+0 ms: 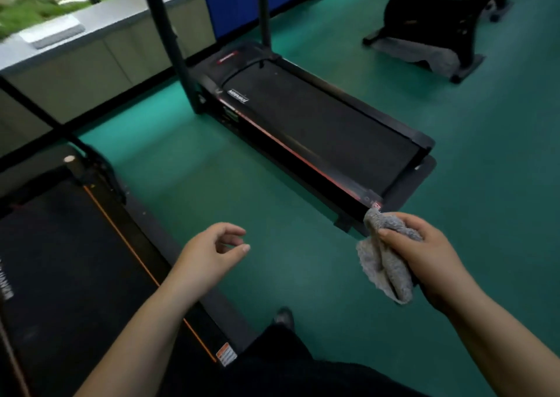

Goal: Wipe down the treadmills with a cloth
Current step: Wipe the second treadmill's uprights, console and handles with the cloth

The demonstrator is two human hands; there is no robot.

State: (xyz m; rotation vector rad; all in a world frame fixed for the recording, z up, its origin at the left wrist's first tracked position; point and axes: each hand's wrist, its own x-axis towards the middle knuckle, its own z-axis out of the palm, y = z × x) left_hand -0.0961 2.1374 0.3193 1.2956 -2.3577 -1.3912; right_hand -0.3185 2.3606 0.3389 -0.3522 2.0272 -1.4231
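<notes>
**Cloth in hand between two treadmills**

Our right hand point(424, 254) grips a bunched grey cloth point(385, 263) by the near corner of the right treadmill point(318, 124); we cannot tell whether they touch. Our left hand point(212, 251) holds nothing, fingers loosely curled, over the green floor point(242, 184) between the machines. The left treadmill point(75, 260), with an orange stripe along its edge, lies at near left.

Right hand point(424, 254) grips grey cloth point(386, 263) near treadmill point(318, 124) rear corner; left hand point(212, 251) loosely curled, empty.
</notes>
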